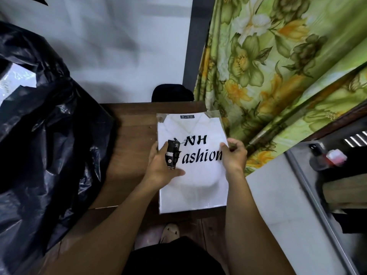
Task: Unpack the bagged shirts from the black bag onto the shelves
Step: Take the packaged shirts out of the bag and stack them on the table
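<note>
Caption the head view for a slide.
Left hand and right hand hold a bagged shirt at a wooden surface, black bag beside.

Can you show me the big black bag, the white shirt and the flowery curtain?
black bag (pixel 49 135): head view, its crinkled front side.
white shirt (pixel 195 187): head view, plain lower part under the lettering.
flowery curtain (pixel 278 62): head view, printed cloth near its middle.

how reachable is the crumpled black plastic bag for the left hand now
Probably yes: the black plastic bag lies just left of the left hand, only bare wooden tabletop between. That hand holds the clear-bagged white shirt, though.
</note>
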